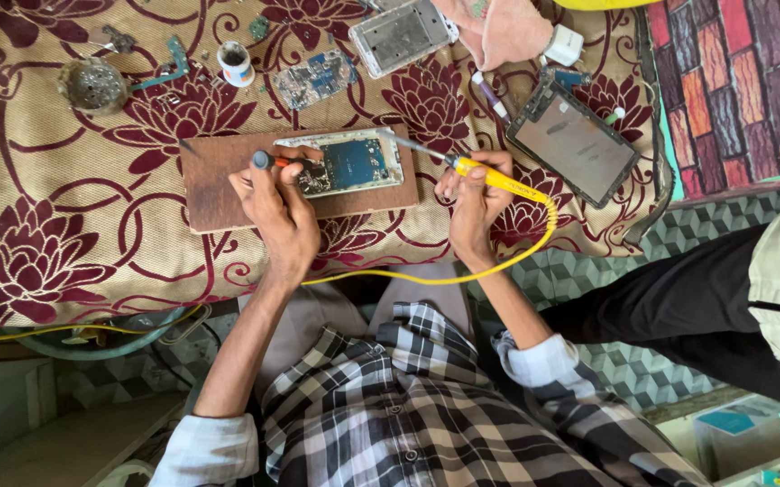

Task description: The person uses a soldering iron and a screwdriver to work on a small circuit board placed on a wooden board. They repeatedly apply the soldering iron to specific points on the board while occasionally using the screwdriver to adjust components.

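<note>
On the wooden board point(219, 185), the opened phone point(354, 162) lies lengthwise between my hands; my left hand point(277, 212) grips a small screwdriver point(268, 161), my right hand point(476, 203) clasps the yellow soldering iron point(498, 180), tip toward it.

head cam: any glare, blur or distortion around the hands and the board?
Head view: soft, even daylight with faint shadows; left hand, right hand and open phone board are sharp; mild dull sheen on the dark screen panel; slight wide-angle bending toward the edges, where the tiled floor softens.
</note>
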